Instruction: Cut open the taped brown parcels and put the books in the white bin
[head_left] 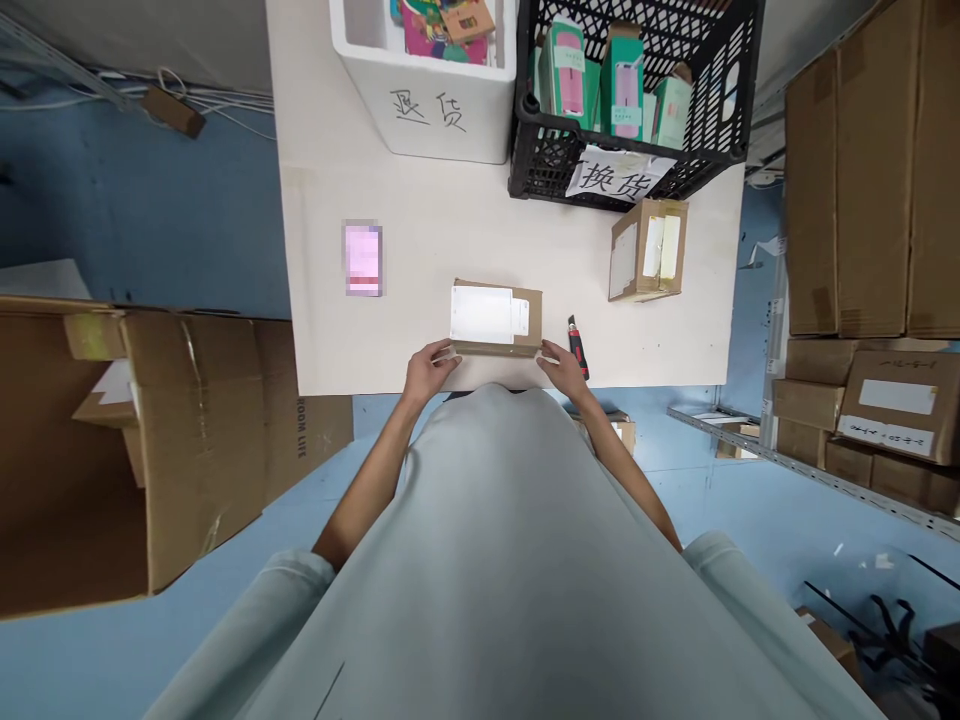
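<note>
A small cardboard box (534,318) with a white label on its top lies at the near edge of the table, between my two hands. My left hand (430,370) has its fingers at the box's left end. At the opposite end, my right hand (562,368) holds the right corner with fingers and thumb. Just beyond that hand lies a red and black box cutter (577,347), touched by neither hand. A second taped cardboard box (661,250) stands farther back on the right.
On the white table (450,220) a phone with a pink screen (364,260) lies left. A white bin (442,100) and a black crate (555,165) of green boxes stand at the back. A big open carton (202,440) is left; stacked cartons (870,200) are right.
</note>
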